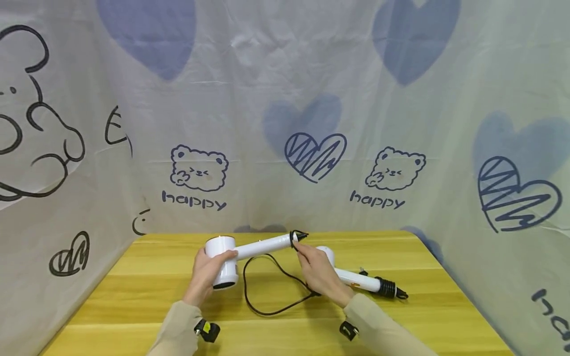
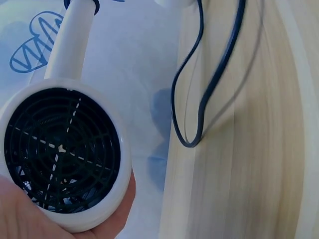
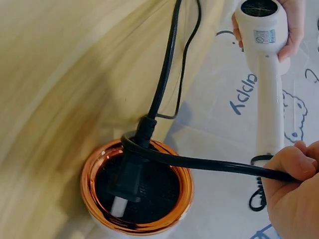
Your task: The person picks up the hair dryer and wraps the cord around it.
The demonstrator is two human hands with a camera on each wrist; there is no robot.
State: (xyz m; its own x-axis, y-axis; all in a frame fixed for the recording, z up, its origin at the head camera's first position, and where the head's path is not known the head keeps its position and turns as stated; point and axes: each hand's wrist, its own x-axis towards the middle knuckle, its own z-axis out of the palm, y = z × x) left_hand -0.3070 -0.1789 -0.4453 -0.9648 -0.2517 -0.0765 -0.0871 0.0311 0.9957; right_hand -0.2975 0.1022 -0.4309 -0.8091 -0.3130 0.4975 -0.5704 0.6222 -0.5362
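My left hand [image 1: 206, 271] grips the round head of a white hair dryer [image 1: 262, 247], thumb across the front. The dryer is held above the table with its handle pointing right and slightly up. In the left wrist view its dark grille [image 2: 62, 149] faces the camera. At the handle's far end, my right hand [image 1: 319, 271] pinches the black power cord [image 3: 219, 166], part of which loops round that end. The rest hangs in a wide loop below the handle. In the right wrist view the cord's plug [image 3: 127, 177] hangs in front of another dryer's copper-coloured rim [image 3: 88, 186].
A second white hair dryer [image 1: 362, 281] lies on the wooden table [image 1: 147, 287] at the right, its black cord [image 1: 388, 288] wound round the handle end. A printed cloth [image 1: 258, 188] with hearts and bears hangs behind and along both sides.
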